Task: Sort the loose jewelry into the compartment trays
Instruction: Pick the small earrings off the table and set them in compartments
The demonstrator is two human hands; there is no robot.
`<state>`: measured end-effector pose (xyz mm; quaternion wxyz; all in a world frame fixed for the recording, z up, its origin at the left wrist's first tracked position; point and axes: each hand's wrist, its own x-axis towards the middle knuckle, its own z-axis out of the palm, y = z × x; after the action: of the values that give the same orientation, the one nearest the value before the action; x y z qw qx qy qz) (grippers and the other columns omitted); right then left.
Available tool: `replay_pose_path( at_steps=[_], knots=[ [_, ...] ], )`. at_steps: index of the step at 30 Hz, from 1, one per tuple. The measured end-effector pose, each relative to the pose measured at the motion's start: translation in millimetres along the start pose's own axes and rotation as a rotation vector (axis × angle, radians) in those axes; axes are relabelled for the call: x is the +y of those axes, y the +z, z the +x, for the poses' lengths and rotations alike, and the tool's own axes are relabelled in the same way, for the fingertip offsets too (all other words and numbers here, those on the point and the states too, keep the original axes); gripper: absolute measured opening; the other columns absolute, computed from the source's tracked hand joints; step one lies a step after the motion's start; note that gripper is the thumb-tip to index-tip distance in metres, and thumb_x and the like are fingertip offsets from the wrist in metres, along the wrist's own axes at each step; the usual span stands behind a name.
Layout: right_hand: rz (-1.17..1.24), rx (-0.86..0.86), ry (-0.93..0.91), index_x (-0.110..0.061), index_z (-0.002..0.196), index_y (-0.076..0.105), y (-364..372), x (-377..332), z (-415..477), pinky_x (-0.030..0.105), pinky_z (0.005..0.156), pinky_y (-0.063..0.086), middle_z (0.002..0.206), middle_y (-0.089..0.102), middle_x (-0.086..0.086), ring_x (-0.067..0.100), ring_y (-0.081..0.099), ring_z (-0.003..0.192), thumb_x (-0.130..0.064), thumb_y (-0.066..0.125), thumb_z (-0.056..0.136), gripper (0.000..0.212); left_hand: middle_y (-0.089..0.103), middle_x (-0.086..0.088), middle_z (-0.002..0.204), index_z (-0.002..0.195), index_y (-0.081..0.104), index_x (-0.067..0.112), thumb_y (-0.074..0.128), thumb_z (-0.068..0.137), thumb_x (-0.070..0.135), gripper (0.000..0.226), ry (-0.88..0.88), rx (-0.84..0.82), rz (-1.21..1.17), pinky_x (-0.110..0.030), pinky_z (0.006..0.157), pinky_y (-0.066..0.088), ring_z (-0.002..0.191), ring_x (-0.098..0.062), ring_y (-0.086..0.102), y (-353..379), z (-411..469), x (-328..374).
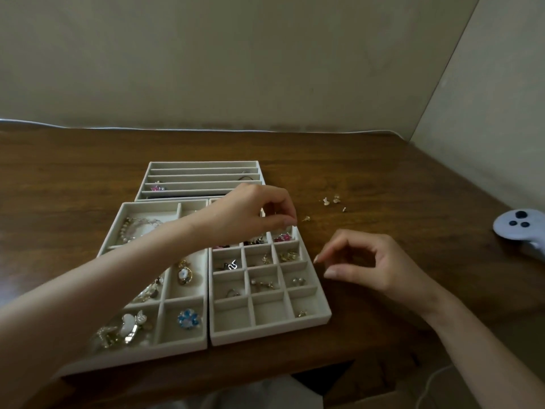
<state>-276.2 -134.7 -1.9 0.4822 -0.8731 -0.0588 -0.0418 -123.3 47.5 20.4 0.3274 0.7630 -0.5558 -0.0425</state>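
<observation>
My left hand (253, 214) reaches across the grid tray (269, 335) and hovers over its far right corner. Its thumb and fingertips are pinched together, and whether a tiny piece sits between them is hidden. My right hand (362, 261) rests on the table just right of that tray, fingers curled and apart, with nothing in them. Loose gold earrings (330, 200) lie on the wood beyond the tray, and one more stud (306, 219) lies just past my left fingertips. The grid tray holds small earrings and rings in several cells.
A wider tray (147, 354) at the left holds bracelets, brooches and a blue flower piece. A slotted tray (203, 172) stands behind both. A pale game controller (519, 228) lies at the right edge. A white cable (430, 385) hangs below the table's front edge.
</observation>
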Motion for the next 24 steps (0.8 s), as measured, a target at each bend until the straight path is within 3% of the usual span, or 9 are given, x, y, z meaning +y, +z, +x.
replay_pose_path(
  at_steps=[6, 9, 15, 19, 24],
  knots=[
    [-0.012, 0.282, 0.120, -0.023, 0.090, 0.068, -26, 21, 32, 0.018, 0.063, 0.048, 0.085, 0.067, -0.012, 0.000, 0.060, 0.077, -0.022, 0.063, 0.085, 0.007, 0.059, 0.019, 0.081, 0.089, 0.063, 0.022, 0.060, 0.088, 0.021, 0.003, -0.036, -0.024, 0.007, -0.006, 0.063, 0.041, 0.074, 0.006, 0.056, 9, 16, -8],
    [-0.041, 0.321, 0.179, -0.023, 0.090, 0.068, -38, 33, 54, 0.014, 0.058, 0.045, 0.085, 0.065, -0.009, 0.003, 0.058, 0.071, -0.019, 0.063, 0.087, 0.008, 0.060, 0.016, 0.081, 0.091, 0.064, 0.020, 0.061, 0.088, 0.019, 0.004, -0.047, -0.029, 0.028, -0.010, 0.065, 0.045, 0.076, 0.002, 0.059, 16, 21, -14],
    [-0.404, 0.361, 0.251, -0.024, 0.095, 0.067, -49, 57, 97, 0.024, 0.080, 0.049, 0.101, 0.062, -0.006, 0.007, 0.057, 0.091, -0.014, 0.064, 0.087, 0.013, 0.063, 0.009, 0.086, 0.091, 0.063, 0.020, 0.060, 0.088, 0.018, 0.004, -0.084, 0.002, 0.045, -0.019, 0.073, 0.050, 0.081, -0.004, 0.060, 22, 29, -27],
    [-0.697, 0.390, 0.216, -0.022, 0.108, 0.068, -41, 72, 104, 0.015, 0.065, 0.036, 0.098, 0.052, -0.007, 0.006, 0.049, 0.088, -0.026, 0.064, 0.088, 0.020, 0.060, 0.012, 0.086, 0.090, 0.060, 0.023, 0.060, 0.088, 0.018, 0.005, -0.104, -0.020, 0.009, -0.011, 0.069, 0.047, 0.078, 0.002, 0.058, 28, 27, -30],
    [-0.757, 0.403, 0.149, -0.021, 0.107, 0.069, -37, 72, 102, 0.022, 0.074, 0.037, 0.097, 0.050, -0.006, 0.007, 0.047, 0.089, -0.033, 0.066, 0.086, 0.025, 0.061, 0.012, 0.086, 0.089, 0.059, 0.027, 0.059, 0.087, 0.020, 0.007, -0.102, -0.019, 0.000, -0.015, 0.070, 0.049, 0.078, 0.000, 0.059, 30, 26, -30]
  ],
)
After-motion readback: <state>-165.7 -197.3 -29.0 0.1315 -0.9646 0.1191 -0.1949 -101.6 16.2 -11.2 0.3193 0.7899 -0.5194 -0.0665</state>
